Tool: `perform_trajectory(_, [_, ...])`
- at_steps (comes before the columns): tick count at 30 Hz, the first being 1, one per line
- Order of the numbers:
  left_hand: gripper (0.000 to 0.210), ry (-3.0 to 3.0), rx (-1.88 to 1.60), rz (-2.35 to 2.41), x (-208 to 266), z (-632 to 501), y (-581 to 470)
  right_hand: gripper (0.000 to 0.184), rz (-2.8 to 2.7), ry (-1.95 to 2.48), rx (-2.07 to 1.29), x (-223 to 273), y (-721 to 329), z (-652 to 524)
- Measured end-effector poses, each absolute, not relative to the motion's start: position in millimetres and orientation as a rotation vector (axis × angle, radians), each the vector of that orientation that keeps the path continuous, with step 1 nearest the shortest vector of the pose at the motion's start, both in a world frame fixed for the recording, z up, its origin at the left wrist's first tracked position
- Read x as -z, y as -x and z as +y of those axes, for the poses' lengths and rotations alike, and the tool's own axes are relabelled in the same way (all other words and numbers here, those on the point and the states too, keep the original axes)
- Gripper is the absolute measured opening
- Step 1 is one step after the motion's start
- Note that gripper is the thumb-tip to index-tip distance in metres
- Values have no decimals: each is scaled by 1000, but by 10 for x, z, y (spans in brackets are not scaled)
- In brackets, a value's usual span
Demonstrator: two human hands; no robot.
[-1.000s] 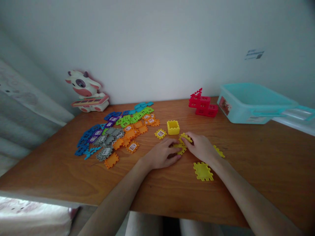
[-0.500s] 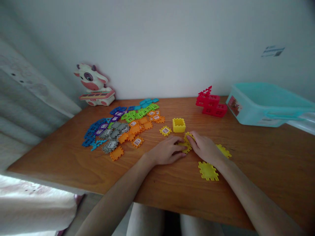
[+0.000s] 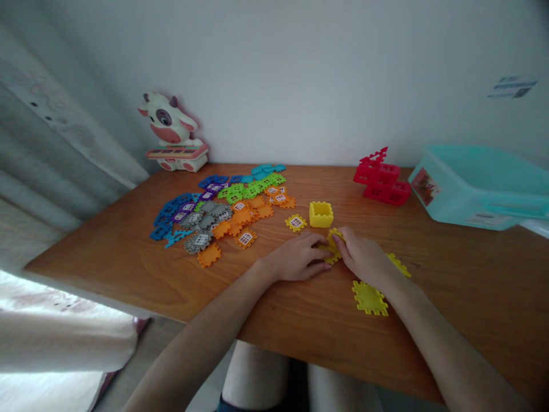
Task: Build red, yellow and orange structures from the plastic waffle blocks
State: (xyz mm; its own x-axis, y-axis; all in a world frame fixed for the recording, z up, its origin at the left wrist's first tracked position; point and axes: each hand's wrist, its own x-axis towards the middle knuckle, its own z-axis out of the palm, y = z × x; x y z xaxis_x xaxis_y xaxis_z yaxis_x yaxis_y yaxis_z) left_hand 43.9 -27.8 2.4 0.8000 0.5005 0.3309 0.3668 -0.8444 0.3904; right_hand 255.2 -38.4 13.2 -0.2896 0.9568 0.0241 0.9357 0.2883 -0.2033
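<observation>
My left hand rests low over the table, its fingers curled onto a yellow interlocking tile with notched edges. From the other side, my right hand pinches a yellow piece standing at that tile's far edge; fingers hide part of both, so I cannot tell if they are joined. Just behind stands an open yellow cube of joined tiles. A yellow window tile lies to its left. Under and beside my right forearm lie a flat yellow tile and another yellow tile, partly covered.
Loose blue, purple, green, grey and orange tiles spread over the table's left half. A red tile structure and a turquoise bin stand at the back right. A cow keyboard toy sits at the back left, near a curtain.
The view has turned slightly left, so everything on the table sits further right in the picture. Both hands keep hold of the yellow pieces, with little movement of the fingers.
</observation>
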Motion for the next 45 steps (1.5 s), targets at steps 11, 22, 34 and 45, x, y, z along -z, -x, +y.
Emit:
perform_trajectory(11, [36,-2692,-624,757,-18,-266,-438,30,-2361,1535,-377,-136,-2622,-390])
perform_trajectory(22, [75,-2503,-928,1017,-51,-276,-417,46,-2252,1681,-574,-320,-3218,-295])
perform_trajectory(34, [96,-2459,-634,1029,-11,-332,-430,38,-2190,1656,-807,-259,-3313,-321])
perform_trajectory(45, [93,-2416,-622,696,-64,-324,-364,17,-2140,1692,-446,-270,-2856,-376])
